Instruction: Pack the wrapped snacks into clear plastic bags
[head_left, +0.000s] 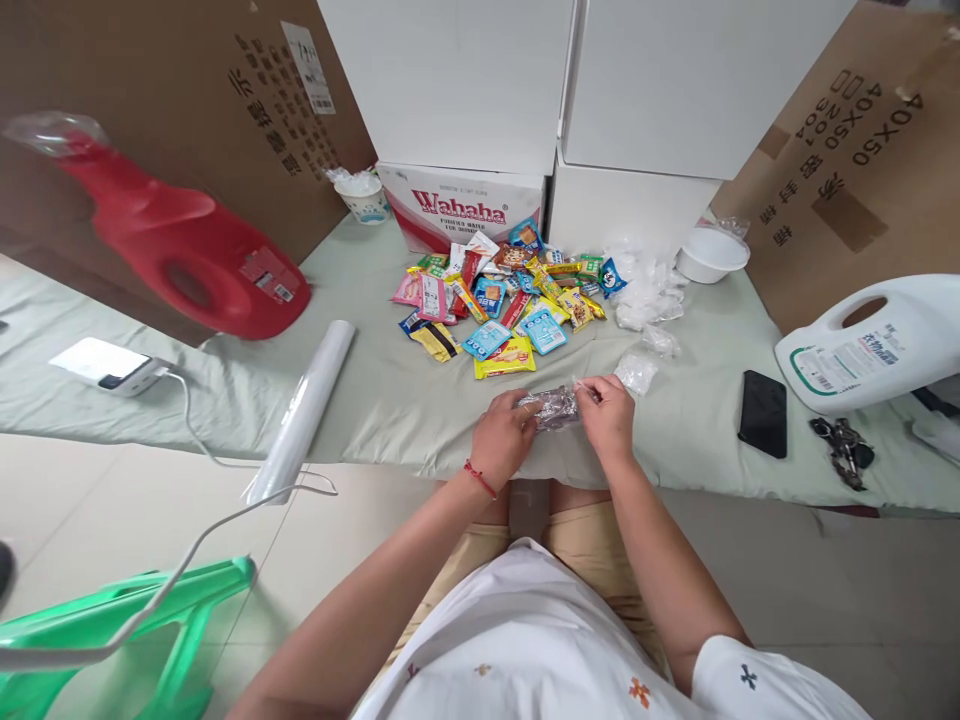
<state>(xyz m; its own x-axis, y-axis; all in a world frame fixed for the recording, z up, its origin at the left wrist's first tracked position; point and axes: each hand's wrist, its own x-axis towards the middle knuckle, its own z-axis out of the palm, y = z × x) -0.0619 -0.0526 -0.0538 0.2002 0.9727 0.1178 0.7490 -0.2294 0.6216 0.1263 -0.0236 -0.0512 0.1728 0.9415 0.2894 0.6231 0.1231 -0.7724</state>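
Observation:
Near the table's front edge lies a brown snack packet in clear plastic wrap, between my two hands. My left hand is closed on the packet's left end, its fingers over the top. With thumb and fingers pinched, my right hand grips the clear plastic at the right end. Just beyond is a pile of colourful wrapped snacks, with a yellow packet closest to my hands. To the right of the pile are crumpled clear plastic bags, and one loose piece lies close to my right hand.
On the left are a red jug, a white power bank with a cable, and a plastic film roll. A phone, keys, a white detergent bottle and a white bowl stand right. A Wahaha carton is behind.

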